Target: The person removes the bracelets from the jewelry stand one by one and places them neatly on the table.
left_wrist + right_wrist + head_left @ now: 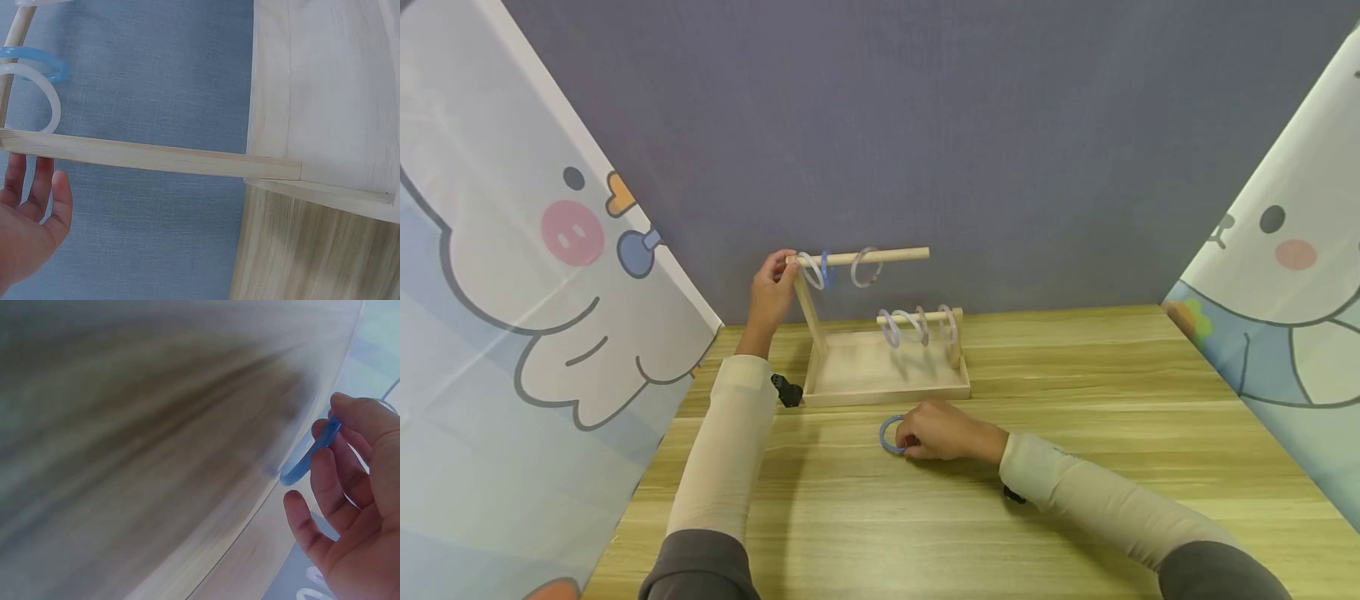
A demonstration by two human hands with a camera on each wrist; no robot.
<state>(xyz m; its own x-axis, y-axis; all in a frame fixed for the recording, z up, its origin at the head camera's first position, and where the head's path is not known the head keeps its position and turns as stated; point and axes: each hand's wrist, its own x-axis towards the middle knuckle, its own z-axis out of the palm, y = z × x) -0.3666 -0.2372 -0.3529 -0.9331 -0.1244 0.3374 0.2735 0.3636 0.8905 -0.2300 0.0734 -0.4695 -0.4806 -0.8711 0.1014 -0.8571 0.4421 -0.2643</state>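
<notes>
A wooden bangle stand [891, 397] has a tall post at its left with an upper bar, and a shorter post at its right with a lower bar. My left hand [772, 290] holds the upper left corner, where the tall post [156, 155] meets the bar. A white bangle [811, 272], a blue bangle [827, 271] and a greyish bangle [866, 268] hang on the upper bar. In front of the stand, my right hand [942, 431] pinches another blue bangle [301, 465] between thumb and fingers, low over the table. Several pale bangles [890, 330] hang on the lower bar.
A small black object [787, 390] is by the stand's left front corner. Behind the wood-grain table [1075, 367] rises a grey-blue cloth wall [1000, 150]. Cartoon-printed panels [497, 250] flank both sides.
</notes>
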